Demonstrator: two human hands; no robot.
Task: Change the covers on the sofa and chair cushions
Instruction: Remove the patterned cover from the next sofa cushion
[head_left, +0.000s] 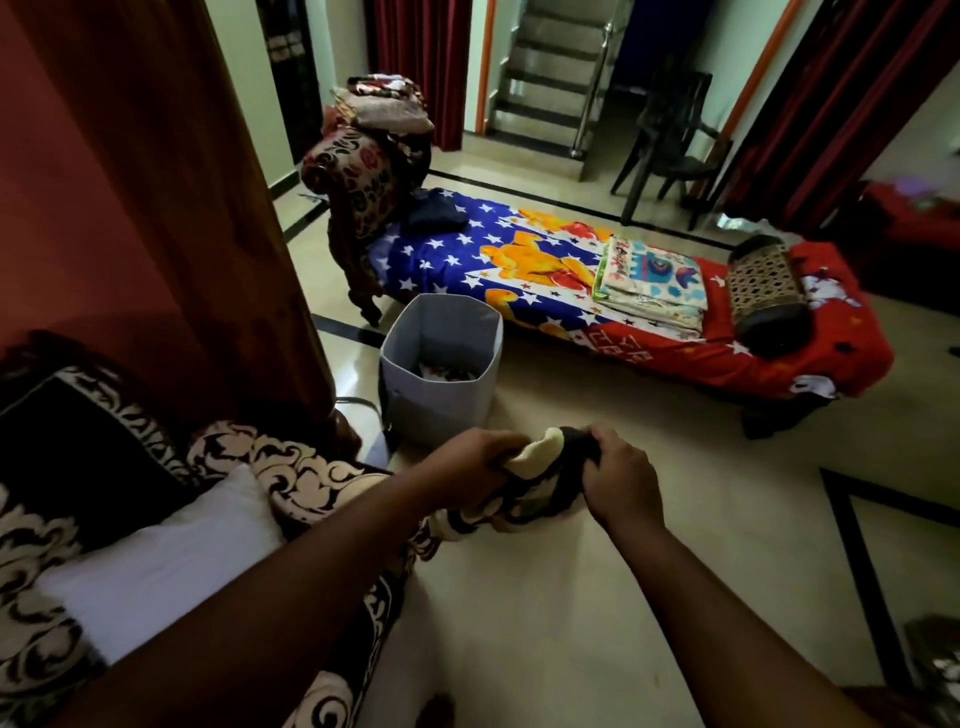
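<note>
Both hands, left hand (470, 462) and right hand (618, 475), clenched on the patterned cushion cover (540, 467); white cushion (171, 561) trailing left of the grip, nearer the left.

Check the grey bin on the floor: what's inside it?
The grey bin stands open by the daybed. Crumpled patterned fabric shows at its bottom. The near wall hides most of the inside, so how much lies there, or anything beneath, cannot be seen.

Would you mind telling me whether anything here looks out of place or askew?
The patterned cover is half off: both the left hand and right hand grip its bunched end, baring the white cushion. A pile of folded fabrics sits atop the daybed's armrest.
</note>
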